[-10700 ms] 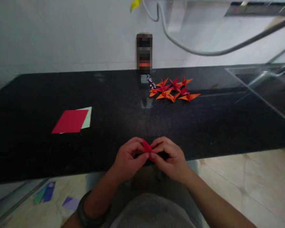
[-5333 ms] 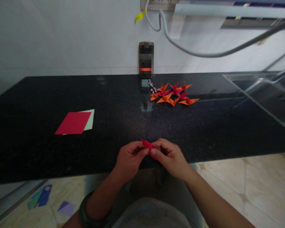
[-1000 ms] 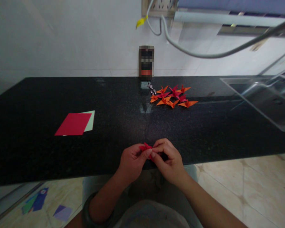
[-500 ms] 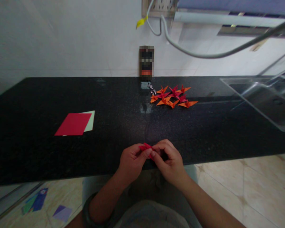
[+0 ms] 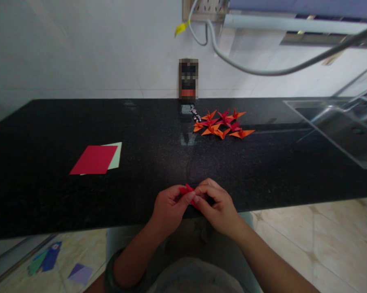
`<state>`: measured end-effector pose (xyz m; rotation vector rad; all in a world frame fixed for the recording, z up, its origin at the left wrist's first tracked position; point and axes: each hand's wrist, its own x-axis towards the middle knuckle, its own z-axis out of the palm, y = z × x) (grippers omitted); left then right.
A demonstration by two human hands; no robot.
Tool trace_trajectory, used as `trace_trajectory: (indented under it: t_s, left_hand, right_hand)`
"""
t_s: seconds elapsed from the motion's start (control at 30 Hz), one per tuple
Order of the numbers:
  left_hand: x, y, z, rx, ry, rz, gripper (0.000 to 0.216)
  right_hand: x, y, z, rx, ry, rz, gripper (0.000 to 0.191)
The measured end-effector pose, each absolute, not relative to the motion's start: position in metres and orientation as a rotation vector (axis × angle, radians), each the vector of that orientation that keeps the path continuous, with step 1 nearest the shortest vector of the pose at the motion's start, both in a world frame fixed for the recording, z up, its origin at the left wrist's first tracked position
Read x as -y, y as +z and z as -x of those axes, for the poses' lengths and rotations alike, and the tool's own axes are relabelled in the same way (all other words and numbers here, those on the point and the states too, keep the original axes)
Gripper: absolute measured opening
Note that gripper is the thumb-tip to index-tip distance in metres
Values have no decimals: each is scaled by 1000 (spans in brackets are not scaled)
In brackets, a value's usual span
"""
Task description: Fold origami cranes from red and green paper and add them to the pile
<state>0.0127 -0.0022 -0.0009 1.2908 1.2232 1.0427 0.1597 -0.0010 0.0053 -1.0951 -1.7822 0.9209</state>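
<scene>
A small folded piece of red origami paper [image 5: 187, 188] is pinched between both hands at the counter's front edge. My left hand [image 5: 171, 205] grips its left side with thumb and fingers. My right hand [image 5: 216, 203] closes on the other side, thumb tip almost against the left thumb. The fingers cover much of the folded paper. Beyond the hands lies a group of orange and red folded paper cranes [image 5: 212, 129]. Off to the left, a flat red square sheet [image 5: 94, 159] rests over a pale green sheet [image 5: 116, 156].
The dark stone counter [image 5: 146, 162] runs up to a white wall. A phone-like object [image 5: 188, 79], blurred, leans there, with a beaded strap [image 5: 195, 114] before it. A metal sink [image 5: 348, 134] is at right. A grey cable [image 5: 262, 72] hangs above. Purple paper [image 5: 80, 274] lies on the tiled floor.
My right fingers have shifted slightly left along the red paper, and a bit more of it shows below the thumbs. My left hand has barely moved.
</scene>
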Motion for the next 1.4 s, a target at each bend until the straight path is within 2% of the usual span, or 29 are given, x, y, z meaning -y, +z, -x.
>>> trace_trajectory:
  t_s: [0.47,0.67,1.2,1.4]
  left_hand:
    - [6,-3,-10,-1212,1044,-1270,22]
    - [7,1,-9,-1218,1028,-1274,26]
    - [5,2,-9,-1207,897,-1411,29]
    - [4,0,-9,-1202,919,-1381,32]
  right_hand:
    - [5,1,-155,1822,874,1262,1]
    - [2,7,-158,2011,810,1170,14]
    - [2,4,-164,1998,888,1069,23]
    - [2,3,-159,1996,804,1105,24]
